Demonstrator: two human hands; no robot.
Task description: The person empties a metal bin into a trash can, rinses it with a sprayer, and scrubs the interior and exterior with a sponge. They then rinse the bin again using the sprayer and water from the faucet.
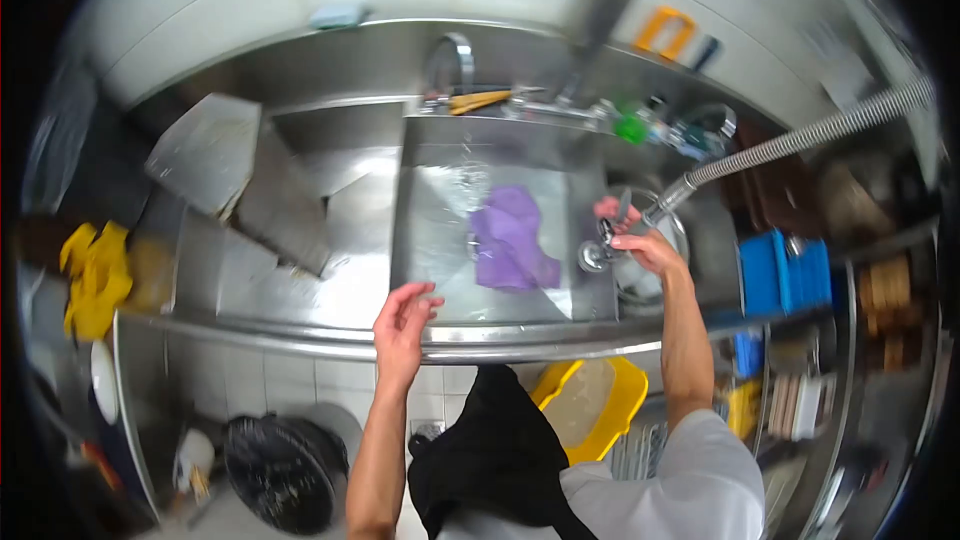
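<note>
My right hand point(645, 245) is closed around a pull-down spray nozzle point(594, 256) on a ribbed metal hose point(800, 135), over the right part of the sink. My left hand point(403, 325) hovers at the front rim of the middle basin point(430, 290), fingers apart and holding nothing. A crumpled purple cloth point(512, 240) lies in that basin, where there appears to be water. Behind it, a curved faucet point(460, 60) stands at the back, with what looks like a stream of water below. Under my right hand is a round metal pot or bowl point(675, 240), partly hidden.
A large metal box-shaped piece point(205, 155) leans in the left basin. Yellow gloves or cloth point(95, 275) hang at the far left. A blue container point(785, 275) stands on the right. Below are a black-lined bin point(285, 470) and a yellow tub point(620, 410).
</note>
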